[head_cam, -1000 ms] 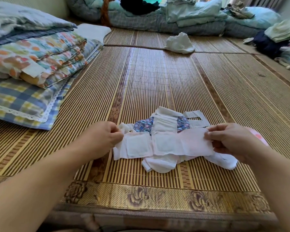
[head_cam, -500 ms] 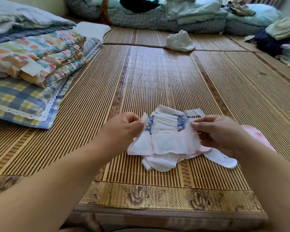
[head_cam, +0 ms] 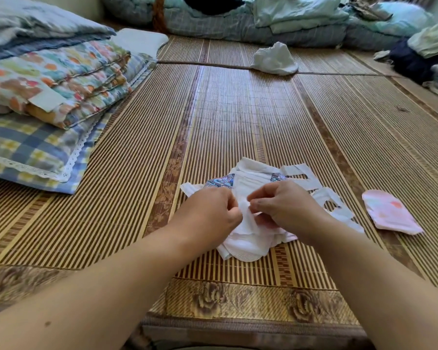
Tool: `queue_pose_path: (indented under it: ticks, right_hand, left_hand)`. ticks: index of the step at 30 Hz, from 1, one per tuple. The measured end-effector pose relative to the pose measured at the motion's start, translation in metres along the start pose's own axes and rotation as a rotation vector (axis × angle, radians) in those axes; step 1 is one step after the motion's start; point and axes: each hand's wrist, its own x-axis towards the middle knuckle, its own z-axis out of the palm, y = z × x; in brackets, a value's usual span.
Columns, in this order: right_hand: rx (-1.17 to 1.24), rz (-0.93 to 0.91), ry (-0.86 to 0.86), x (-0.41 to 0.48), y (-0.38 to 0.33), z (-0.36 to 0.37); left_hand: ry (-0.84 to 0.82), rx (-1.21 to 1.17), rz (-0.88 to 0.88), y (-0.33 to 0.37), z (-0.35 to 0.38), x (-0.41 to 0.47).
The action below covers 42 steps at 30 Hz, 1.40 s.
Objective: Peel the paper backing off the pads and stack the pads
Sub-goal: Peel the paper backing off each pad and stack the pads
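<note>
Bamboo matting (head_cam: 238, 117) covers the floor, with folded bedding (head_cam: 51, 72) at ten o'clock. At the centre, a white pad (head_cam: 245, 218) is pinched between the left hand (head_cam: 210, 213) and the right hand (head_cam: 286, 205) above the heap of pads (head_cam: 248, 246) – fingers narrow, closed on its folded edge. A peeling or folding step seems in hand; next, the layers must be separated cleanly. A second ago the pad was stretched wide; now the hands are brought together, and a pink pad (head_cam: 390, 213) is uncovered at three o'clock.

White pads, striped mat

Pad pile (head_cam: 248, 243) white, blue-patterned wrappers (head_cam: 219, 181); pink pad (head_cam: 390, 213) with orange blotches; bamboo mat (head_cam: 238, 117) tan-brown striped; pillow (head_cam: 28, 152) blue-yellow plaid.
</note>
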Motion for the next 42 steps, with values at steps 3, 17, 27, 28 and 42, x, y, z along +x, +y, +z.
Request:
queue_pose_path:
  ticks: [3,17,27,28,42]
  right_hand:
    - [-0.066,-0.017,-0.071,-0.002,-0.001,-0.002]
    - [-0.394,0.109,0.115,-0.004,0.025,-0.047]
    - [-0.6,0.045,0.128,-0.002,0.026,-0.027]
    - [-0.615,0.04,0.132,-0.002,0.025,-0.027]
    - [-0.554,0.036,0.125,-0.003,0.026,-0.029]
  left_hand:
    - [-0.054,0.044,0.046,-0.005,0.0,-0.002]
    - [-0.023,0.349,-0.215,-0.046,-0.025,-0.002]
    - [-0.07,0.178,-0.18,-0.051,-0.016,0.001]
    - [-0.07,0.154,-0.195,-0.051,-0.016,0.002]
    - [0.071,0.322,-0.173,-0.048,-0.015,-0.002]
